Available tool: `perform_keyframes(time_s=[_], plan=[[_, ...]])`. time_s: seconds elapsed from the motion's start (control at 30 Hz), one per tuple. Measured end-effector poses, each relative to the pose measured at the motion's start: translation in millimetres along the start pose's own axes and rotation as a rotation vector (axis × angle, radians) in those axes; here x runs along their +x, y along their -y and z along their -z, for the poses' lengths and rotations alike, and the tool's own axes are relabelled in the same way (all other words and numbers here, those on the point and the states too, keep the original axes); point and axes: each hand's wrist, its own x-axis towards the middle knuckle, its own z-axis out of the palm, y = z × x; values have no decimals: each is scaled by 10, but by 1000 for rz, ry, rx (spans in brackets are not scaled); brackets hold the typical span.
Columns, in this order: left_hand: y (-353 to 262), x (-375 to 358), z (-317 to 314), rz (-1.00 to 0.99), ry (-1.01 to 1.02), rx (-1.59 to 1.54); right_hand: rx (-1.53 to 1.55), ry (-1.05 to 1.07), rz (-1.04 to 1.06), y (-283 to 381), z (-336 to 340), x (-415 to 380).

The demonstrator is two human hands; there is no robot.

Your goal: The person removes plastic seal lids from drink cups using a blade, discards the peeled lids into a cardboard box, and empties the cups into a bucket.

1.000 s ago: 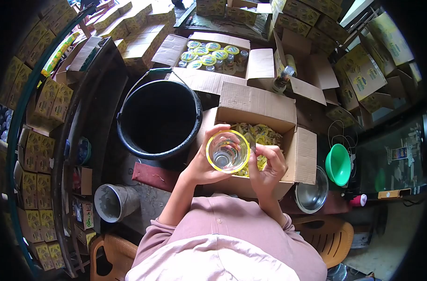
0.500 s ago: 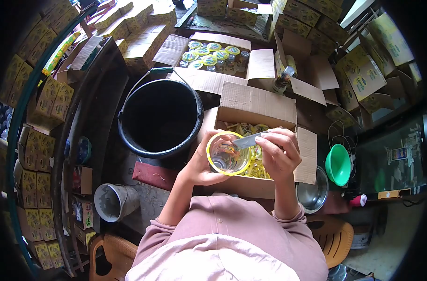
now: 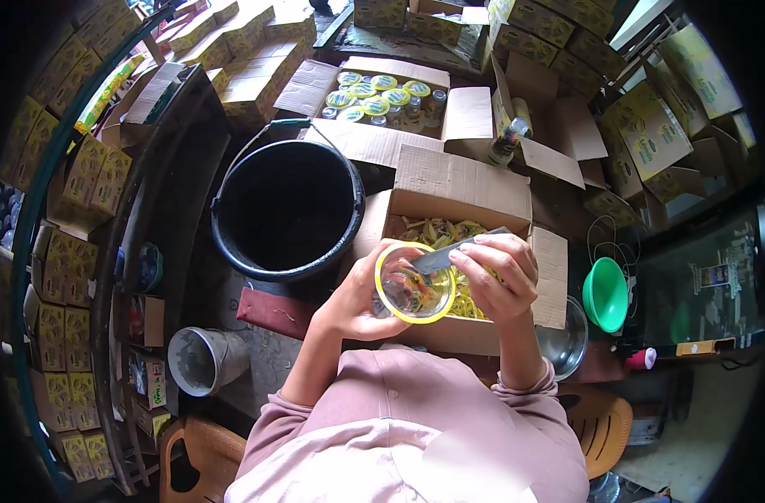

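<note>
A clear plastic cup (image 3: 424, 295) with a yellow rim is in my left hand (image 3: 349, 298), its mouth tilted up toward me and the fingers wrapped round its side. Coloured print shows through the wall. My right hand (image 3: 504, 277) pinches a flat grey metal blade (image 3: 443, 257) between thumb and fingers. The blade's tip overlaps the far part of the cup's rim. Both hands are above an open cardboard box (image 3: 462, 178) filled with yellow and clear plastic scraps (image 3: 437, 230).
A large black bucket (image 3: 355, 210) stands left of the box. Behind is a carton (image 3: 466, 113) of yellow-lidded cups. A grey pail (image 3: 231, 356) sits at lower left; a green bowl (image 3: 606, 295) and a metal bowl (image 3: 567, 352) lie right. Stacked yellow cartons (image 3: 68, 264) line the sides.
The cup has turned and shifted slightly right and toward me, bringing its coloured print into sight. The blade has moved a little with it, its tip still at the rim.
</note>
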Motion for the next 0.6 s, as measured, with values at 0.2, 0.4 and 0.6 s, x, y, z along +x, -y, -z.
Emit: perform_keyframes(time_s=[0.2,0.4,0.6], plan=[[-47,5,3,23,31,-6,25,19,22,-12,8,-6],[-34,-14,-18,124,68,-188,82,21,51,7,-11,7],[-83,-2,-24,166,97,-212,117,54,72,8,-19,10]])
